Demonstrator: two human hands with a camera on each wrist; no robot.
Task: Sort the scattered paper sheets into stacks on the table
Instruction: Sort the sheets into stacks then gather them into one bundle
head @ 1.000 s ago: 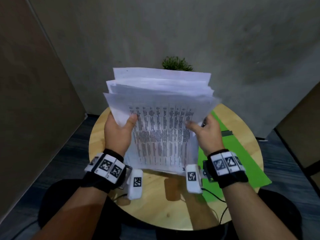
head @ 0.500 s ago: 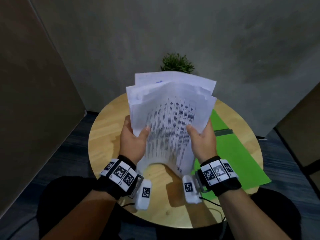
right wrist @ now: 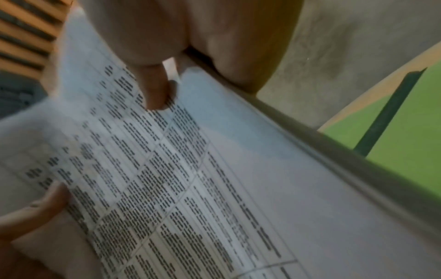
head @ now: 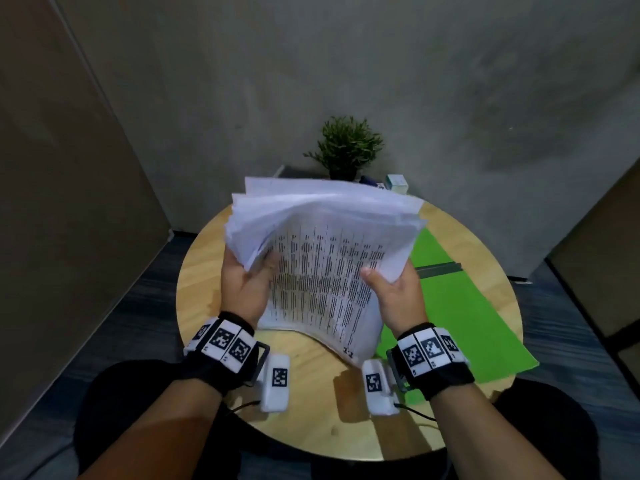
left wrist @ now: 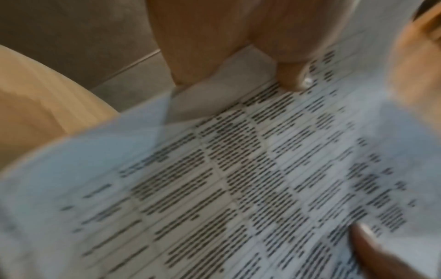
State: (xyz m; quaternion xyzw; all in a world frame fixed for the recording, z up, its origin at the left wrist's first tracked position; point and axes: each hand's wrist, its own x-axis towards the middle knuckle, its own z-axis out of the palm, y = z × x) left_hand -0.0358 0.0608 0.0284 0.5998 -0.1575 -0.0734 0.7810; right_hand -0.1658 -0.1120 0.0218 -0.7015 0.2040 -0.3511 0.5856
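Observation:
A thick stack of white paper sheets (head: 322, 258) printed with a table stands nearly upright over the round wooden table (head: 214, 261). My left hand (head: 247, 285) grips its left edge, thumb on the printed front. My right hand (head: 394, 289) grips the right edge the same way. The bottom edge of the stack curls near the tabletop; whether it touches I cannot tell. The left wrist view shows the stack (left wrist: 238, 179) close up under my left hand (left wrist: 274, 52). In the right wrist view my right hand (right wrist: 155, 88) has its thumb on the printed sheets (right wrist: 190, 179).
A green folder (head: 460, 306) with a dark strip lies flat on the right side of the table. A small potted plant (head: 346, 147) and a small box (head: 396, 183) stand at the far edge by the wall. Panels stand close on the left and right.
The stack has come down and towards me, its top now lower and tilting away. Both hands moved down with it and keep their grip on its sides.

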